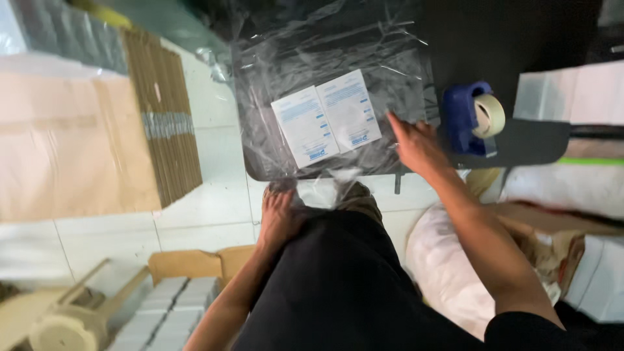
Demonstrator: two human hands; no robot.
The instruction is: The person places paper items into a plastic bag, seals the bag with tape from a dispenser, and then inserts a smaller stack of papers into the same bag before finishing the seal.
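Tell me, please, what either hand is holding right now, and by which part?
The left hand grips the near edge of the clear plastic bag. The right hand rests flat on the bag's right side, fingers open, grasping nothing.

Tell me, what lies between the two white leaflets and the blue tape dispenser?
In the head view, the right hand lies between the leaflets and the tape dispenser, its fingers spread on the clear plastic bag covering the dark table.

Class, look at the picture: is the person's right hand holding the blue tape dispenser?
No: the right hand lies flat on the clear plastic bag, beside the blue tape dispenser, not gripping it.
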